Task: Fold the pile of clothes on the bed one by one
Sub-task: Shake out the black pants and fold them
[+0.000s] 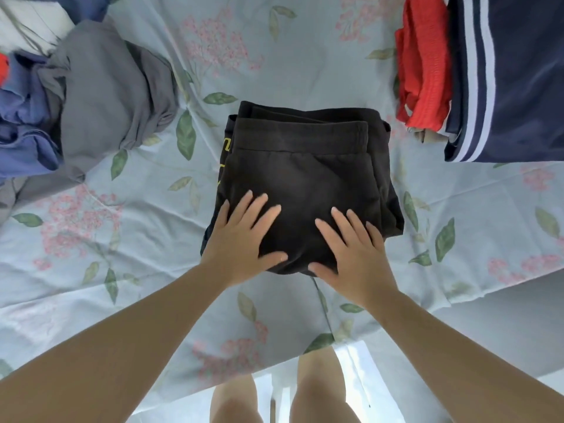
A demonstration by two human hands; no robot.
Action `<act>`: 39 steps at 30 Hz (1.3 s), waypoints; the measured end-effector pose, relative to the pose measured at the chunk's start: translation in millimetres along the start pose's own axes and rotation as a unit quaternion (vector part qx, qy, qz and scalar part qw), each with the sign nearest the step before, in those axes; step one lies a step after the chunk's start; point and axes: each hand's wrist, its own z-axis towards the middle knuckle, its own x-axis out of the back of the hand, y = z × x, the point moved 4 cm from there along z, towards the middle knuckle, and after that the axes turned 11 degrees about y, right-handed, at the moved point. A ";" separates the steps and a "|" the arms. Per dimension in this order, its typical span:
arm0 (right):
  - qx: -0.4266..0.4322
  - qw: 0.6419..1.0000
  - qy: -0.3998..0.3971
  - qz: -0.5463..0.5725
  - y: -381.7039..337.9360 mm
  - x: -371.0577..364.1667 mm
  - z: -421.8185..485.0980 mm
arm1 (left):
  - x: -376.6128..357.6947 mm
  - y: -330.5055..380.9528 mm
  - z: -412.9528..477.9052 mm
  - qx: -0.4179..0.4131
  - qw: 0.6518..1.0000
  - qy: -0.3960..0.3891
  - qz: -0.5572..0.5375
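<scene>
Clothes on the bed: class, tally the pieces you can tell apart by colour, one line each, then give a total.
Black garment: 1
Grey garment: 1
Blue garment: 1
White garment: 1
Red garment and red scrap: 2
Navy striped garment: 1
Total: 7
Overlapping pieces on the left may hide more.

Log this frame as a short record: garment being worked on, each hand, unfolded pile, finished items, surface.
garment in work: black garment, folded into a compact block, yellow print at its left edge
left hand: pressing flat on the near part, fingers straight
right hand: pressing flat beside it, fingers spread
unfolded pile: grey garment and blue garment, crumpled, far left
set aside: red garment and navy garment with white stripes, far right, apparently folded
surface: floral bedsheet
</scene>
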 end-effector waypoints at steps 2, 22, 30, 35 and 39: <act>0.034 0.998 -0.052 -0.032 5.3 -17.7 -15.5 | -15.5 -4.7 -17.9 -0.071 0.995 -0.034 0.062; -0.169 0.939 -0.224 0.199 32.0 47.0 10.1 | 52.2 -23.0 -10.7 0.059 0.969 -0.223 -0.089; -0.261 0.827 -0.369 0.334 30.9 91.4 14.6 | 103.3 -21.1 5.3 0.155 0.859 -0.416 -0.256; -0.236 0.952 -0.088 0.175 54.0 105.6 56.3 | 119.9 -23.0 62.4 0.152 0.947 -0.226 -0.169; -0.248 0.965 0.091 0.010 55.5 101.0 63.5 | 109.7 -17.5 70.2 0.168 0.980 0.075 0.081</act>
